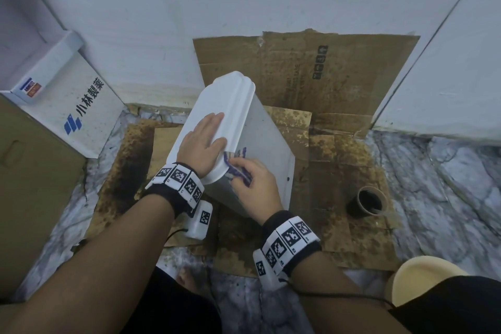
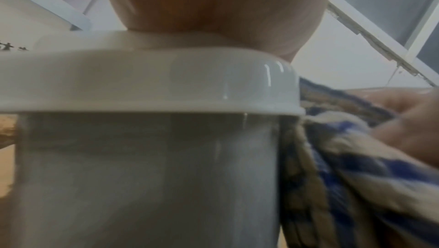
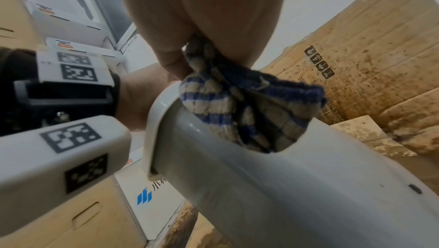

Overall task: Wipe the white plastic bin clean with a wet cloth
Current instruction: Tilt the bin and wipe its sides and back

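White plastic bin [image 1: 260, 144] wipes best with left hand [image 1: 202, 138] pressed flat on its lid [image 1: 217, 106], fingers straight, while right hand [image 1: 254, 179] fingers grip the striped cloth [image 3: 247, 113] tight under the rim

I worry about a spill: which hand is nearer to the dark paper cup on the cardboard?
The right hand. It holds the striped cloth against the bin's side, on the side facing the paper cup. The left hand lies flat on the bin, farther away.

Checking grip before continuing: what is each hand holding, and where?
Right hand grips the bunched striped cloth by its top. Left hand holds nothing, resting flat on the bin lid.
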`<state>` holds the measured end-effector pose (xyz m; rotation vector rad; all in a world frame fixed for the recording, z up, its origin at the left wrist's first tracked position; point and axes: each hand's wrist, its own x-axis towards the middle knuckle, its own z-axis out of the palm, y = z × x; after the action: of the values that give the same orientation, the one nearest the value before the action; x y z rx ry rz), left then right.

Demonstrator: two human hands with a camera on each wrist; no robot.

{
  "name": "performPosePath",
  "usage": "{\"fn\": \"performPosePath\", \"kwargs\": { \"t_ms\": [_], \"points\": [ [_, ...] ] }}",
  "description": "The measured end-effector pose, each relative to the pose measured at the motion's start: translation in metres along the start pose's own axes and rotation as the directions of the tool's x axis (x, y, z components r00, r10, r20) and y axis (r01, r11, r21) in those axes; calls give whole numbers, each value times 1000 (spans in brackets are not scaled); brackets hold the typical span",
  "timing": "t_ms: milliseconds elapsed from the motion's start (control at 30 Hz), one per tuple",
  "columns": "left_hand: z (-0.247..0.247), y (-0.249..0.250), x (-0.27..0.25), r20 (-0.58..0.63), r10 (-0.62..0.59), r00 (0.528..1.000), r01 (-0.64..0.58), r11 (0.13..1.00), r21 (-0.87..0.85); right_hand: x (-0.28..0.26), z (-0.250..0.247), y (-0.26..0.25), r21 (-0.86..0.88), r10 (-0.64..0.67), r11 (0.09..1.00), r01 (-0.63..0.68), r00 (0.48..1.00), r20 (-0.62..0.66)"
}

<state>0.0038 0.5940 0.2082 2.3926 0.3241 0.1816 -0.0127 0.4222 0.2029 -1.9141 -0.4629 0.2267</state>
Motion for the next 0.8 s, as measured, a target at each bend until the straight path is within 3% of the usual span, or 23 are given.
{"fn": "performPosePath", "kwargs": {
  "t_ms": [67,167,233,300,367,400,467,633,800],
  "points": [
    [0,0,-1,1,-3,1000,3,1000,-1,-1,-4,1,17,26,999,-27,998,48],
    [1,1,-1,5,-10,1000,10,1000,-5,-1,-14,1,219,182,954,-205,976,121],
    [2,1,-1,2,-10,1000,10,1000,-15,2,-21,2,356,301,884,-303,952,63],
    [3,1,-1,1,-8,1000,8,1000,-19,9,-27,7,524,445,766,-372,896,-14],
    [2,1,-1,1,-11,1000,11,1000,-19,19,-29,11,731,553,572,-372,833,-9],
    [2,1,-1,1,-13,1000,13,1000,-16,24,-28,11,795,575,500,-343,818,-8],
    [3,1,-1,1,-9,1000,9,1000,-7,32,-22,6,841,564,458,-288,825,-24],
    [5,-1,0,-4,3,1000,-3,1000,20,32,6,-5,724,333,646,-242,943,18],
    [4,-3,0,-3,-2,1000,2,1000,27,29,15,16,410,190,895,-173,982,1]
  ]
}}
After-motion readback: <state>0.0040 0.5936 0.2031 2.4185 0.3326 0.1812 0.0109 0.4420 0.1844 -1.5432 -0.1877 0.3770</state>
